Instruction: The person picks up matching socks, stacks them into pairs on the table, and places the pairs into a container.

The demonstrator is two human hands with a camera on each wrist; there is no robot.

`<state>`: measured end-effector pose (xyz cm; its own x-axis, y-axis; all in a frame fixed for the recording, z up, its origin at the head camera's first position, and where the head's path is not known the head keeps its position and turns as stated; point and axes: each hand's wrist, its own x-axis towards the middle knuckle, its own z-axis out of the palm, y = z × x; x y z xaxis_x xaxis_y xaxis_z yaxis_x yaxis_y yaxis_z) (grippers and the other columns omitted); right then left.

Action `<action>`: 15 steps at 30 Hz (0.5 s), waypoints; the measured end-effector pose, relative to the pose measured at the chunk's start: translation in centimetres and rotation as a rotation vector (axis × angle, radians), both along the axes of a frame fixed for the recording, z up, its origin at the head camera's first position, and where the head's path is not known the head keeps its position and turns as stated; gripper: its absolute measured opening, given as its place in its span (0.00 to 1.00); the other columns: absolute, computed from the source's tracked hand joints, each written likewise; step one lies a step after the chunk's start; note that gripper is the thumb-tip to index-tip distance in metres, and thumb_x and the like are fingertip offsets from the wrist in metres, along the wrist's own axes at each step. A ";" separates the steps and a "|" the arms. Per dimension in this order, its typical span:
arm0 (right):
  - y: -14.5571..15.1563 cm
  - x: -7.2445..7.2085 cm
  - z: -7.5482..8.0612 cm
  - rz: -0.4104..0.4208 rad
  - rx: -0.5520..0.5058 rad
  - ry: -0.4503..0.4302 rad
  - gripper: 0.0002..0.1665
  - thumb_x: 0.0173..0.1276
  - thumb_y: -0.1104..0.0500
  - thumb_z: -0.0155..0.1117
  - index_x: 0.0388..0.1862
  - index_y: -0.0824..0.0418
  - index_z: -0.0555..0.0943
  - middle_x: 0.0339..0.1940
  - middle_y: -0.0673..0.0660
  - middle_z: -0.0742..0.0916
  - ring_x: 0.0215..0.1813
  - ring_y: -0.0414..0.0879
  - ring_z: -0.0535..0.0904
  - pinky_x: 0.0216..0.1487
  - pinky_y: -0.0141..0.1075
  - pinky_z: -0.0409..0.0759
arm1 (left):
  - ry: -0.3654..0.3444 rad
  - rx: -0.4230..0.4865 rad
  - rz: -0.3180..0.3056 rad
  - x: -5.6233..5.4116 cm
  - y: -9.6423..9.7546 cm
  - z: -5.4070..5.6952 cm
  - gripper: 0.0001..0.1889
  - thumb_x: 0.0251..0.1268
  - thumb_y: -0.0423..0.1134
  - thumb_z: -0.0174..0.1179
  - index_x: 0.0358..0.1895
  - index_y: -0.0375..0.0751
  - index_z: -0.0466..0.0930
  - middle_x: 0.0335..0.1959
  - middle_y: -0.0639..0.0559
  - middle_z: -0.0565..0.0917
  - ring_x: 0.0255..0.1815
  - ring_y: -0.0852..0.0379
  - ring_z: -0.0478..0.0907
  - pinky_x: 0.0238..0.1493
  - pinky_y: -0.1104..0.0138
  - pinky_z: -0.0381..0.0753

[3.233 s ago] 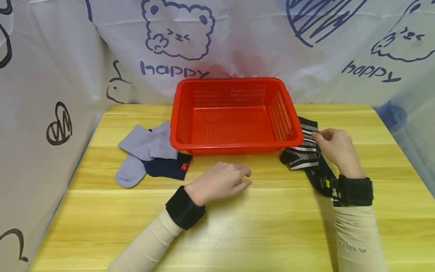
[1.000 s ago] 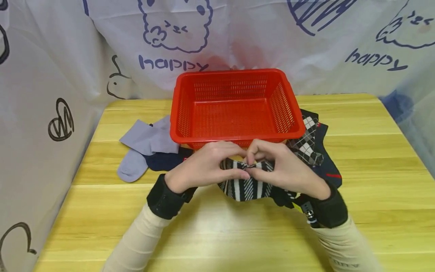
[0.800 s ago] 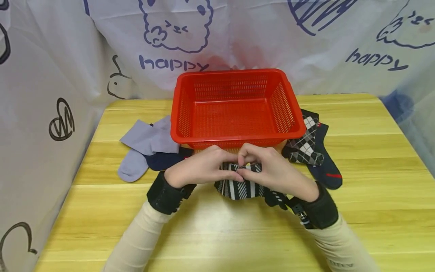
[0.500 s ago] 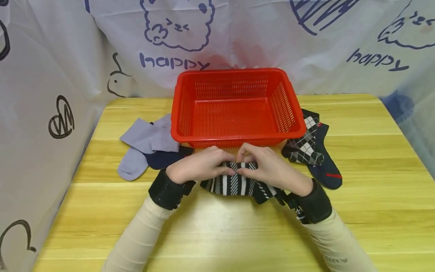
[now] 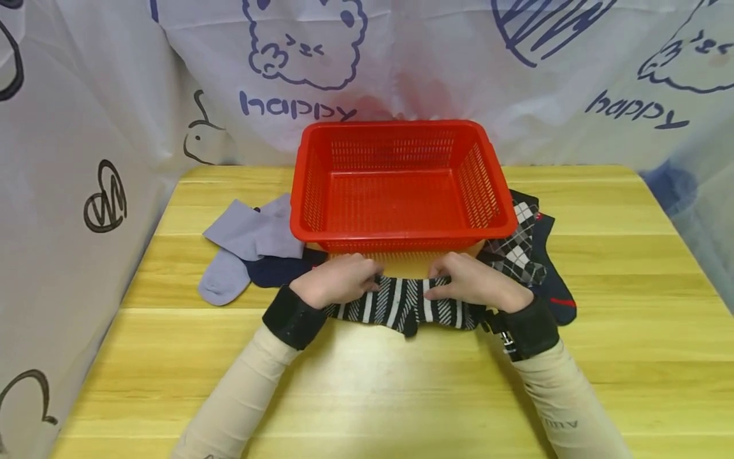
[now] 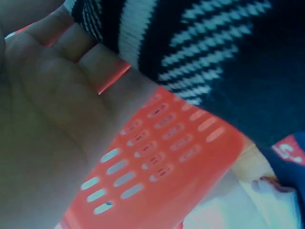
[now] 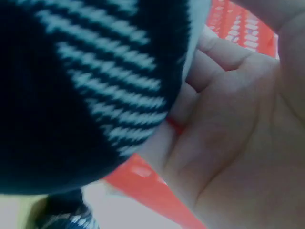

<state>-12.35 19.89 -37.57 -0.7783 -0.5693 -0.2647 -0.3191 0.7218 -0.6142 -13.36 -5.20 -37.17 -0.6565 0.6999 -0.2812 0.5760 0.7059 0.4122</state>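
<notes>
The worktop (image 5: 367, 395) carries everything. At its far side stands the basket (image 5: 413, 238), and every sock in view lies outside it. Left of the basket, the lilac socks (image 5: 249, 233) lie loosely, partly over one navy sock (image 5: 278, 271). To the right, a checked sock (image 5: 518, 233) lies partly across another dark sock (image 5: 553, 287). Between these groups, in front of the basket, is the striped sock (image 5: 395, 303), drawn out sideways; whether it is one or two layers, or touches the worktop below, I cannot tell. The left hand (image 5: 341, 279) has its grip pinched on the sock's upper edge, thumb nearer the person; the right hand (image 5: 476, 280) pinches the same edge farther right. The hands stand apart, with fabric between them. The work looks early: only the striped sock is being handled, and the side groups seem unsorted, left for later. The smallest detail is a red stripe (image 5: 562, 301) on the right-hand dark sock.
</notes>
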 end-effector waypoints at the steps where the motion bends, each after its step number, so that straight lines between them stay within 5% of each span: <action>1: 0.3 -0.1 -0.2 -0.004 0.002 -0.004 0.10 0.61 0.58 0.72 0.28 0.58 0.79 0.23 0.47 0.74 0.28 0.40 0.68 0.32 0.32 0.64 | -0.002 0.000 0.003 0.0 0.0 -0.1 0.05 0.70 0.36 0.58 0.34 0.44 0.75 0.22 0.57 0.69 0.23 0.61 0.69 0.28 0.72 0.65; 9: 2.1 -0.8 -1.0 -0.126 0.124 -0.010 0.13 0.57 0.58 0.75 0.30 0.60 0.77 0.28 0.52 0.75 0.31 0.44 0.69 0.34 0.35 0.64 | 0.052 0.031 0.014 0.0 0.1 -0.6 0.04 0.70 0.33 0.57 0.34 0.42 0.76 0.23 0.55 0.69 0.24 0.60 0.69 0.27 0.72 0.63; 15: 2.1 -0.7 -0.3 -0.152 0.139 0.059 0.12 0.57 0.59 0.75 0.30 0.59 0.78 0.29 0.53 0.79 0.32 0.45 0.71 0.34 0.36 0.65 | 0.138 0.069 -0.005 -0.2 0.5 -1.1 0.03 0.69 0.31 0.58 0.40 0.41 0.79 0.29 0.53 0.77 0.30 0.58 0.73 0.34 0.68 0.70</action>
<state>-13.04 21.96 -37.92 -0.8691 -0.4052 -0.2837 -0.2326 0.8410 -0.4886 -13.58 -4.68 -38.25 -0.6819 0.7180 -0.1397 0.6339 0.6754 0.3768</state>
